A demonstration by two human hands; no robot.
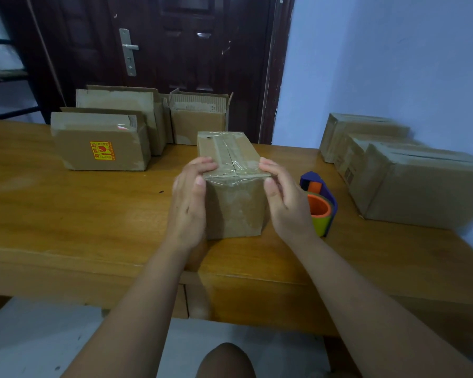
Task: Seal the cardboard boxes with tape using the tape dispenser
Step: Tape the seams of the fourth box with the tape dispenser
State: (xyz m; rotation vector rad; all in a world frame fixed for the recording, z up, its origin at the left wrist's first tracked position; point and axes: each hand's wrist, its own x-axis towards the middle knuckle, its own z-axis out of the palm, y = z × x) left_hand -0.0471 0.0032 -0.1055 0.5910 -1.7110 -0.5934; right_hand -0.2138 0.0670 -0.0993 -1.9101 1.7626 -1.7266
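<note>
Gripping the taped box (pixel 235 211), left hand (pixel 189 197) and right hand (pixel 284 197) curl over its top; open boxes (pixel 101 151) await, tape dispenser (pixel 321 205) idle.

Head camera looks down (close) onto table (pixel 93 214)

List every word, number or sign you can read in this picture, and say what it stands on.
No text reads clearly.
On the left box, the yellow-and-red sticker: characters too blurred to quote.
On a right-hand box, dark print: too small to read.
</note>
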